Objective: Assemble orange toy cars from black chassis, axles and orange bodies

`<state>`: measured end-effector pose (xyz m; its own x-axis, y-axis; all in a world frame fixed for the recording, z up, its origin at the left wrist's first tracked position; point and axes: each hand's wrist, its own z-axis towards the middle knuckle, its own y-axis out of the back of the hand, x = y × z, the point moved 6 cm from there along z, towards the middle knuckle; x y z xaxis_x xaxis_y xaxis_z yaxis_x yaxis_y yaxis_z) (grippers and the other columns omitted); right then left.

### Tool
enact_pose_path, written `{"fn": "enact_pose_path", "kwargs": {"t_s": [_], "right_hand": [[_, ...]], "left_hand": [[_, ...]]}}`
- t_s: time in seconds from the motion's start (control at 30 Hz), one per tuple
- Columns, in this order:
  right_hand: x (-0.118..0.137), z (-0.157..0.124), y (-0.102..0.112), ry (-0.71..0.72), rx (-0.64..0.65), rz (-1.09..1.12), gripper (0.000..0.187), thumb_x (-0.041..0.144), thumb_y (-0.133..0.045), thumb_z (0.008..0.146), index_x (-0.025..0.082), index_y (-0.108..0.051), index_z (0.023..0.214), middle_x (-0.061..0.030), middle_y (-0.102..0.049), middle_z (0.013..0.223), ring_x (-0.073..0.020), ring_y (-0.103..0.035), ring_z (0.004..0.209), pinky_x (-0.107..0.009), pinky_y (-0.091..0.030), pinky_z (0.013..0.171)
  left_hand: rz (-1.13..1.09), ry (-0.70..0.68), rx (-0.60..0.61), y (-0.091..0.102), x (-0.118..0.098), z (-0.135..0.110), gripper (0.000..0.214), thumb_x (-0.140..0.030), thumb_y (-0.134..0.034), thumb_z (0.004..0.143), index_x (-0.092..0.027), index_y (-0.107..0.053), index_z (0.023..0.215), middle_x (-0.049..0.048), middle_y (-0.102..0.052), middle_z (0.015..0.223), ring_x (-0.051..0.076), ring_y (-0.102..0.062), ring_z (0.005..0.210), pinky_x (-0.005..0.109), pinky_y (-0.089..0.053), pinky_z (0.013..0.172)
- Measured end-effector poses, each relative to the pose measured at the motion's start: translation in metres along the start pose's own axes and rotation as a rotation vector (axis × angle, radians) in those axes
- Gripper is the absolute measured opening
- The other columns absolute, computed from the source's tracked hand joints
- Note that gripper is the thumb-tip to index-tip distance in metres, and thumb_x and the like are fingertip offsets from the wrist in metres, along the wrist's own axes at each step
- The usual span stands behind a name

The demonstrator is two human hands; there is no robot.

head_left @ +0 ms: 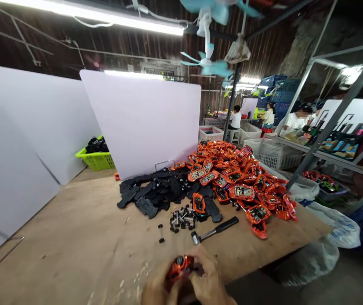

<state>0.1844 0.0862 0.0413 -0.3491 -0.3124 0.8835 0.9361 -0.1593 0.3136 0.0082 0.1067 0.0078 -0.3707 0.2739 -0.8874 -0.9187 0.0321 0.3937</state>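
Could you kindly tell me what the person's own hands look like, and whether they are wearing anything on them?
The left hand and right hand are bare, without gloves. No sleeve or cuff shows in view. Both hands are blurred, so small details such as rings cannot be made out.

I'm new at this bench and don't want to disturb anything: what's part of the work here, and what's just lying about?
Part of the work: orange part, left hand, right hand, orange pile, black pieces, small pins, hammer.
Lying about: green basket, white crates.
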Motion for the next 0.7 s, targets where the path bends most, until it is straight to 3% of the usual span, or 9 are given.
{"fn": "enact_pose_path", "kwargs": {"t_s": [0.07, 0.17, 0.23, 0.33, 0.43, 0.53, 0.7], "right_hand": [[0.014, -0.004, 0.008, 0.056, 0.028, 0.001, 0.031, 0.014, -0.065, 0.084, 0.027, -0.072, 0.111, -0.0045, -0.072, 0.109, -0.023, -0.068, 0.103, -0.033, -0.055, 0.093], [0.008, -0.01, 0.024, -0.021, -0.028, 0.049, 0.061, 0.025, -0.079, 0.084, 0.03, -0.056, 0.14, -0.0079, -0.057, 0.146, -0.0271, -0.054, 0.136, -0.042, -0.043, 0.117], [-0.009, -0.017, 0.027, -0.119, -0.041, 0.066, 0.074, 0.033, -0.083, 0.082, 0.029, -0.048, 0.147, -0.0102, -0.053, 0.151, -0.029, -0.052, 0.139, -0.045, -0.043, 0.118], [-0.024, -0.028, 0.02, -0.161, 0.002, 0.021, 0.04, 0.037, -0.075, 0.091, 0.025, -0.063, 0.127, -0.0094, -0.068, 0.128, -0.0279, -0.065, 0.121, -0.042, -0.054, 0.105], [-0.018, -0.028, 0.019, -0.055, 0.039, -0.043, 0.018, 0.032, -0.065, 0.097, 0.025, -0.069, 0.113, -0.0089, -0.072, 0.113, -0.027, -0.069, 0.109, -0.039, -0.058, 0.096], [-0.009, -0.021, 0.018, 0.027, 0.175, -0.096, 0.022, 0.024, -0.058, 0.1, 0.027, -0.069, 0.118, -0.0087, -0.072, 0.117, -0.0261, -0.069, 0.111, -0.038, -0.058, 0.096], [-0.014, -0.009, 0.018, -0.049, 0.223, -0.122, 0.015, 0.029, -0.069, 0.095, 0.026, -0.069, 0.11, -0.007, -0.073, 0.109, -0.0253, -0.07, 0.1, -0.036, -0.057, 0.091]], "left_hand": [[-0.135, 0.051, 0.074, -0.002, -0.015, -0.001, 0.032, -0.042, -0.076, 0.082, -0.023, -0.077, 0.108, 0.0091, -0.082, 0.104, 0.028, -0.078, 0.095, 0.034, -0.064, 0.078], [-0.384, 0.247, -0.011, -0.008, -0.023, -0.006, 0.043, -0.044, -0.086, 0.073, -0.018, -0.073, 0.105, 0.01, -0.08, 0.101, 0.028, -0.075, 0.095, 0.037, -0.062, 0.086], [-0.59, 0.36, -0.067, -0.02, -0.021, -0.012, 0.055, -0.049, -0.09, 0.068, -0.016, -0.07, 0.108, 0.0121, -0.079, 0.103, 0.029, -0.075, 0.097, 0.041, -0.06, 0.091], [-0.811, 0.414, -0.044, -0.036, -0.018, -0.02, 0.058, -0.056, -0.083, 0.076, -0.015, -0.066, 0.112, 0.0145, -0.076, 0.111, 0.029, -0.072, 0.102, 0.042, -0.057, 0.094], [-0.737, 0.374, 0.06, -0.029, -0.019, -0.019, 0.048, -0.051, -0.082, 0.08, -0.017, -0.063, 0.11, 0.0093, -0.072, 0.106, 0.023, -0.069, 0.099, 0.034, -0.055, 0.089], [-0.481, 0.309, 0.176, -0.013, -0.02, -0.012, 0.037, -0.046, -0.08, 0.085, -0.018, -0.064, 0.104, 0.0036, -0.067, 0.095, 0.017, -0.063, 0.087, 0.027, -0.051, 0.077], [-0.33, 0.315, 0.177, -0.005, -0.014, -0.007, 0.03, -0.046, -0.069, 0.094, -0.017, -0.068, 0.095, 0.0021, -0.067, 0.087, 0.016, -0.06, 0.08, 0.025, -0.047, 0.073]]}}
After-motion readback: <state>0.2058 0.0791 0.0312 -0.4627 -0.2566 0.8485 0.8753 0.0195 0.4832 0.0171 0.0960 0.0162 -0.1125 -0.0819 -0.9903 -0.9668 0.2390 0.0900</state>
